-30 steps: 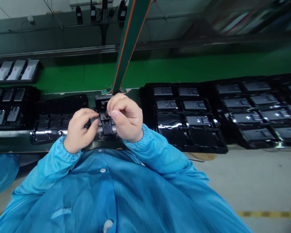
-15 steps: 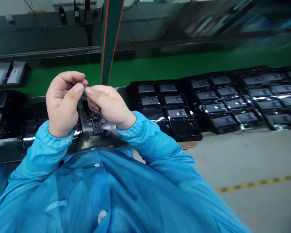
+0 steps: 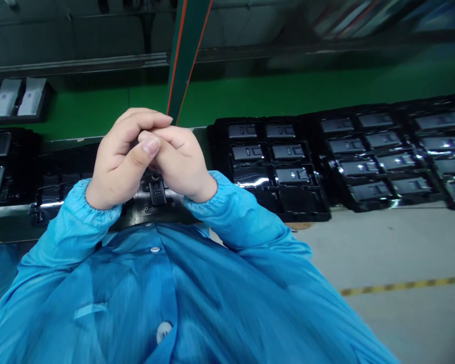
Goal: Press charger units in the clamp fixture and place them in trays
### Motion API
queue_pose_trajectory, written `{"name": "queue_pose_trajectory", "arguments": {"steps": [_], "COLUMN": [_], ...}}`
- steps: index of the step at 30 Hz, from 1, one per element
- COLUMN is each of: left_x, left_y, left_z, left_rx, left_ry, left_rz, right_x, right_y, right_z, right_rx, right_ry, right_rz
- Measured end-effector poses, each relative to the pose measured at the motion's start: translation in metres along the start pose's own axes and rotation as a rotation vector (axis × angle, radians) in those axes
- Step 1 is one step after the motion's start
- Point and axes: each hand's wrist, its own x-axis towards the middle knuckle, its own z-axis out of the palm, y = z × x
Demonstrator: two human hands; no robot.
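Observation:
Over the bench edge, my left hand point(image 3: 123, 159) and my right hand point(image 3: 184, 162) meet in front of my chest. The left fingers curl over the right fingertips, and the left thumb presses against the right hand. My right fingers are bent and closed, mostly hidden under the left. Whatever may lie between them is out of sight. Just below the hands a small black device point(image 3: 157, 193) sits in a metal fixture point(image 3: 140, 210), partly covered by them.
Black trays point(image 3: 305, 212) holding several dark devices line the bench to the right. More black trays point(image 3: 11, 194) are on the left, and a tray of pale grey pieces point(image 3: 32, 96) lies behind them. A green post point(image 3: 187, 60) with orange edges rises behind my hands.
My hands have come closer together, from fingertips meeting to left fingers overlapping the right. The camera view has shifted slightly, with the bench scene moving right and up.

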Motion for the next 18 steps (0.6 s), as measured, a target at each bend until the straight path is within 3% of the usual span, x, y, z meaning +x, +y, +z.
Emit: {"name": "queue_pose_trajectory", "arguments": {"steps": [11,18], "left_x": [-0.0069,-0.0035], "left_y": [0.0083,0.0034], "left_z": [0.0030,0.0040], "left_rx": [0.079,0.050], "left_ry": [-0.020,-0.042], "left_rz": [-0.129,-0.051], "right_x": [-0.0025,-0.0005], "right_y": [-0.0015,-0.0013], "right_z": [-0.0019,0.0055], "right_rx": [-0.027,-0.043], "right_ry": [0.053,0.096], "right_rz": [-0.021,-0.064]}}
